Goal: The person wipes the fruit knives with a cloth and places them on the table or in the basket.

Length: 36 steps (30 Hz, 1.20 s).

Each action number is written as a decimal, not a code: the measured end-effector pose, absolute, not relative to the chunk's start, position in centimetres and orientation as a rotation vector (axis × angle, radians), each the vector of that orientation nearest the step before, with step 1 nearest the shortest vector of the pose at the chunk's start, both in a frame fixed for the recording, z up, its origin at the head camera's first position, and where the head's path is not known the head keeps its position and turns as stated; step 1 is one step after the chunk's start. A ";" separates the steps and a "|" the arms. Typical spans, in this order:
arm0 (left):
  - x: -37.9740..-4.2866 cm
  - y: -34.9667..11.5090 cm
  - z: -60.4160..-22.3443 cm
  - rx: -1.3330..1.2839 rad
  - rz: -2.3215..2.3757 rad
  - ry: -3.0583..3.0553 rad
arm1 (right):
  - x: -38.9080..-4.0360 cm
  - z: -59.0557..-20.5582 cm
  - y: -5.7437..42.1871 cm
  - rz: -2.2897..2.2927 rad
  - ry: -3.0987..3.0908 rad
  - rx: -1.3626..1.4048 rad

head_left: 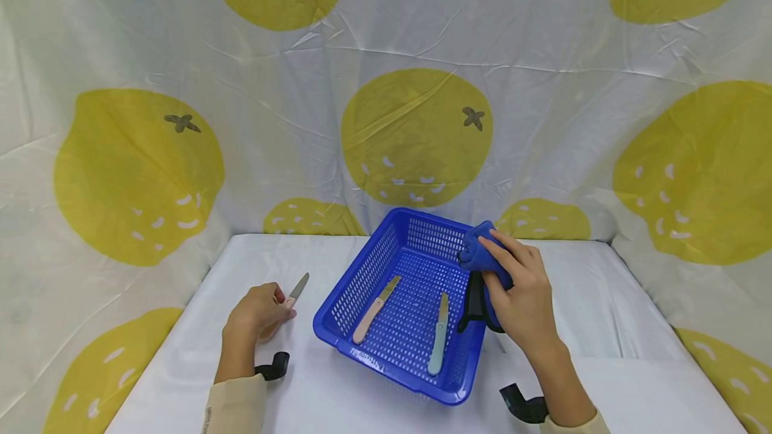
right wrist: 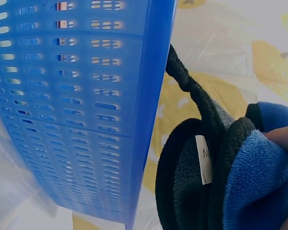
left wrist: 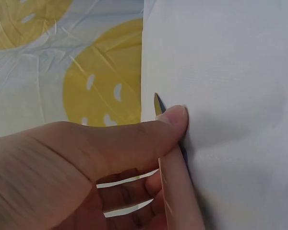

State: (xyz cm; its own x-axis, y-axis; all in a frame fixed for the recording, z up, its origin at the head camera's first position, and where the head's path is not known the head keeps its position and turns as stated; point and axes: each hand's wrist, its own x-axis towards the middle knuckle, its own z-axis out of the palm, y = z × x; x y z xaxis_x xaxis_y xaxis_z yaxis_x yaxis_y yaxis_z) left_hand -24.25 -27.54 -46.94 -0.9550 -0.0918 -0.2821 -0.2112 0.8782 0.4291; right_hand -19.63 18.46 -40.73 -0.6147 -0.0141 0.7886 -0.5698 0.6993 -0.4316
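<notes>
My left hand [head_left: 256,317] pinches a small knife [head_left: 299,285] with a pink handle, left of the basket. In the left wrist view the thumb lies across the knife [left wrist: 180,191] near where blade meets handle, and the tip points away. At the basket's right rim, my right hand [head_left: 525,297] grips a bunched blue cloth [head_left: 478,251] with dark edging. The right wrist view shows the cloth [right wrist: 259,167] folded, with a white label, beside the basket's outer wall [right wrist: 81,100]. A black strip [head_left: 474,297] hangs below the cloth at the rim.
The blue plastic basket [head_left: 338,342] stands at mid-table. Inside lie a pink-handled knife [head_left: 369,320] and a light-blue-handled knife [head_left: 438,340], apart from each other. A white cloth [head_left: 603,300] covers the table, and a lemon-print sheet [head_left: 543,119] hangs behind it.
</notes>
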 end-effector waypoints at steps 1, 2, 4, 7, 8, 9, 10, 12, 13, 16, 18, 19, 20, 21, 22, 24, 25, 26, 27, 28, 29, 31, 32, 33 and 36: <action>-24.3 -27.6 -47.1 -0.221 0.682 2.798 | -19.6 -40.7 18.4 0.873 -2.099 0.445; -24.3 -27.6 -47.1 -0.215 0.682 2.800 | -19.6 -40.7 18.4 0.873 -2.101 0.445; -24.4 -27.6 -47.2 -0.195 0.679 2.808 | -19.7 -40.8 18.4 0.872 -2.105 0.444; -24.6 -27.7 -47.3 -0.184 0.702 2.825 | -19.6 -40.8 18.3 0.872 -2.109 0.445; -24.6 -27.7 -47.3 -0.177 0.711 2.836 | -19.7 -40.8 18.3 0.872 -2.110 0.445; -24.7 -27.8 -47.2 -0.171 0.719 2.849 | -19.7 -40.8 18.3 0.871 -2.111 0.445; -24.8 -27.8 -47.2 -0.166 0.731 2.865 | -19.7 -40.9 18.3 0.871 -2.113 0.445; -25.0 -27.8 -46.9 -0.129 0.753 2.923 | -19.7 -40.9 18.3 0.868 -2.115 0.445; -25.0 -27.7 -46.7 -0.103 0.761 2.957 | -19.7 -40.9 18.3 0.868 -2.117 0.444; -25.1 -27.2 -45.8 -0.048 0.802 3.054 | -19.7 -40.9 18.3 0.866 -2.119 0.443; -25.1 -26.6 -45.0 -0.022 0.838 3.120 | -19.7 -40.8 18.3 0.864 -2.120 0.442; -25.0 -26.4 -44.6 -0.016 0.856 3.149 | -19.7 -40.8 18.3 0.863 -2.121 0.442; -24.9 -26.1 -44.3 -0.015 0.881 3.176 | -19.7 -40.7 18.3 0.861 -2.122 0.441; -24.8 -25.8 -43.9 0.001 0.896 3.209 | -19.7 -40.7 18.3 0.860 -2.123 0.441; -24.7 -25.5 -43.4 0.017 0.912 3.244 | -19.7 -40.6 18.4 0.859 -2.124 0.440; -24.4 -24.7 -42.6 0.052 0.948 3.301 | -19.7 -40.6 18.4 0.857 -2.125 0.439; -24.3 -24.3 -42.3 0.074 0.969 3.325 | -19.7 -40.5 18.4 0.857 -2.125 0.439; -24.1 -23.9 -41.9 0.101 0.990 3.350 | -19.7 -40.5 18.4 0.857 -2.125 0.439; -24.0 -23.5 -41.6 0.134 1.006 3.370 | -19.6 -40.5 18.4 0.857 -2.125 0.440; -23.8 -23.0 -41.2 0.160 1.026 3.386 | -19.6 -40.5 18.4 0.858 -2.124 0.441; -23.6 -22.5 -40.9 0.191 1.040 3.401 | -19.6 -40.5 18.3 0.859 -2.123 0.443; -23.2 -21.5 -40.3 0.258 1.058 3.424 | -19.6 -40.4 18.3 0.862 -2.122 0.446; -23.0 -20.9 -40.0 0.288 1.059 3.434 | -19.6 -40.4 18.3 0.862 -2.122 0.448; -22.8 -20.4 -39.8 0.316 1.061 3.439 | -19.6 -40.4 18.3 0.863 -2.122 0.450; -22.2 -18.7 -39.1 0.408 1.078 3.447 | -19.5 -40.3 18.1 0.860 -2.124 0.454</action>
